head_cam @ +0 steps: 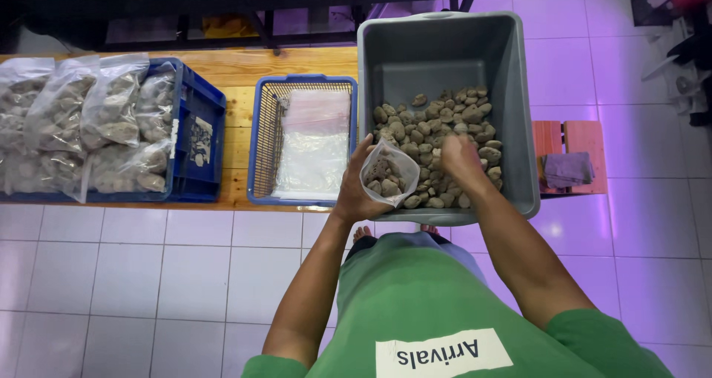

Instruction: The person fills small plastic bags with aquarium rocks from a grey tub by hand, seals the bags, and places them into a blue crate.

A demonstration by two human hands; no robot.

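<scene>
My hands get open room above the stones [437, 137] in the grey tub [519, 126]; its tall walls close the sides, the blue basket [261, 140] stands just left.

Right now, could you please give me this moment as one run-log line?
left hand: holds clear bag part-filled with stones | right hand: on stones in grey tub | filled bags: blue crate

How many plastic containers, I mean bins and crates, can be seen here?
3: a grey bin of stones on the right, a blue basket in the middle, a blue crate at left.
</scene>
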